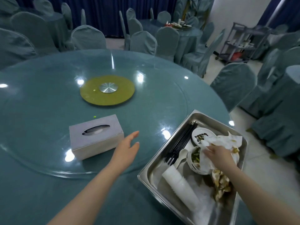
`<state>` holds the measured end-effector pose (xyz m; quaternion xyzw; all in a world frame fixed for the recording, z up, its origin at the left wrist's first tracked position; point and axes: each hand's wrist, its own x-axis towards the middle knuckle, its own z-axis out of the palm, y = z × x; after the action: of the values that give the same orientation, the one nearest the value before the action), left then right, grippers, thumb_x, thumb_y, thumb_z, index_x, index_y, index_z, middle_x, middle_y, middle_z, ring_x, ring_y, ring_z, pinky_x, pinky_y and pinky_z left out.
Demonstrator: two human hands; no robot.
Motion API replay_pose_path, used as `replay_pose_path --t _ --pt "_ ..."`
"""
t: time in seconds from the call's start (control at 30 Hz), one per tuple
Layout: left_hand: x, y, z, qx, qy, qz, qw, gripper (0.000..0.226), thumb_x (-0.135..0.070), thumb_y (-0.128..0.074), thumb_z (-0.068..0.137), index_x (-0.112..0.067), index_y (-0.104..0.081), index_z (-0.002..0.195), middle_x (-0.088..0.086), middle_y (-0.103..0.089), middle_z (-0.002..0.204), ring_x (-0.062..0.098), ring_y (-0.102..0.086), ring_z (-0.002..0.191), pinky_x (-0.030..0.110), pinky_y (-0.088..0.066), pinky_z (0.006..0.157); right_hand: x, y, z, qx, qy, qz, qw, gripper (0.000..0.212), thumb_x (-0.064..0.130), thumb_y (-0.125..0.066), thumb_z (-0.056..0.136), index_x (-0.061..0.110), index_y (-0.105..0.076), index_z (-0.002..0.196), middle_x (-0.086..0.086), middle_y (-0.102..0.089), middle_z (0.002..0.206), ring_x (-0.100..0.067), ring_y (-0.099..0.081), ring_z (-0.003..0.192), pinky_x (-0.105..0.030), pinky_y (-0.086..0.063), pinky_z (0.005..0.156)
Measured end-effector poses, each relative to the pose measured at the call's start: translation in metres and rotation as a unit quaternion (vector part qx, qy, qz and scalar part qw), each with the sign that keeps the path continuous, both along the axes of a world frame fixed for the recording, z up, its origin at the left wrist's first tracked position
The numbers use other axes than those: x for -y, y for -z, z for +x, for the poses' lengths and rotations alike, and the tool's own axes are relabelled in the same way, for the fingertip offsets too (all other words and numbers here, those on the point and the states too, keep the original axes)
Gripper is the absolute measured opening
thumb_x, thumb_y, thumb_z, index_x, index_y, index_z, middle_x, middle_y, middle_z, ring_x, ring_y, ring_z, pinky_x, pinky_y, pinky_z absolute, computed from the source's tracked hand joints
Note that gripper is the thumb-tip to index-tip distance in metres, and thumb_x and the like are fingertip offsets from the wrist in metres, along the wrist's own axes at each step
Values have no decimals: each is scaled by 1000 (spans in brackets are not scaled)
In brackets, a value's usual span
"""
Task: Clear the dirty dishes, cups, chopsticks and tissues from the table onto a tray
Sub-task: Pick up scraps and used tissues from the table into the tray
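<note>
A steel tray (151, 164) sits at the table's near right edge. In it lie black chopsticks (181, 142), a white spoon (181, 155), a dirty plate (200, 135), a bowl with green scraps (194, 161), stacked white cups (180, 185) on their side, food scraps (221, 184) and stained tissues (227, 141). My right hand (218, 154) rests on the tissues over the bowl, fingers pressing down on them. My left hand (128, 146) hovers with straight fingers above the glass, just right of a grey tissue box (95, 137), holding nothing.
The round table (48, 192) carries a glass turntable (48, 95) with a yellow-green centre disc (90, 95). Covered chairs (233, 85) ring it. Another table with dishes (177, 25) stands behind, and a grey cart (240, 43) is at the right wall.
</note>
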<state>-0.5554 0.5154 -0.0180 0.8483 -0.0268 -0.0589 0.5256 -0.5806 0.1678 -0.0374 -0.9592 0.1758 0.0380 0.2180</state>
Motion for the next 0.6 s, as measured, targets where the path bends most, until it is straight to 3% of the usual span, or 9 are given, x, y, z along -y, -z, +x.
replay_pose_path --t 0.07,0.1,0.2,0.33,0.43,0.53,0.57,0.6 --pt "-1 0 -2 -2 -3 2 1000 45 -8 -49 94 -17 -46 138 -8 -49 140 3 -43 126 17 -26 106 -5 -7 2 27 -15 -13 999 23 30 -54 96 15 -70 103 -4 -68 108 -24 -60 93 -30 -40 74" --pt "-2 0 -2 -3 -5 4 1000 45 -9 -50 94 -17 -47 138 -7 -49 139 7 -44 127 19 -26 107 -7 -11 4 37 -21 -12 999 18 29 -53 96 20 -68 95 -3 -68 104 -26 -60 94 -30 -41 72" --pt "-10 -3 0 -1 -19 15 1000 46 -9 -50 94 -17 -46 138 -6 -50 139 24 -47 126 27 -31 110 -20 -27 12 60 -31 -2 998 32 30 -50 97 29 -51 66 5 -57 66 -22 -56 70 -29 -35 57" --pt "-28 -10 5 0 -41 6 999 45 -8 -49 94 -16 -45 139 -4 -48 141 8 -41 130 16 -23 105 -46 -41 32 101 -57 27 993 35 31 -50 97 25 -51 62 2 -58 61 -22 -59 65 -29 -37 56" --pt "-44 -16 11 -2 -64 10 998 46 -7 -46 94 -15 -45 139 -4 -48 141 8 -42 129 14 -25 102 -69 -42 54 98 -96 34 990 29 28 -52 96 11 -60 73 -4 -63 65 -21 -58 64 -26 -36 55" --pt "-63 -16 19 -7 -98 5 995 48 -5 -45 92 -16 -45 139 -4 -58 121 1 -55 96 -1 -35 77 -95 -43 76 103 -139 52 984 15 24 -57 93 21 -66 82 11 -59 65 -9 -54 63 -21 -34 55" --pt "-69 -17 20 -9 -110 6 994 48 -6 -45 93 -18 -45 139 -6 -57 120 0 -53 90 -2 -35 71 -104 -43 83 103 -147 63 982 12 23 -59 92 23 -68 83 15 -57 64 -8 -53 62 -18 -34 56" --pt "-75 -17 22 -8 -120 11 993 48 -7 -46 93 -20 -44 139 -7 -55 127 1 -52 97 2 -35 75 -114 -43 90 100 -154 74 980 12 23 -61 90 24 -68 82 15 -57 62 -7 -54 62 -16 -34 55"
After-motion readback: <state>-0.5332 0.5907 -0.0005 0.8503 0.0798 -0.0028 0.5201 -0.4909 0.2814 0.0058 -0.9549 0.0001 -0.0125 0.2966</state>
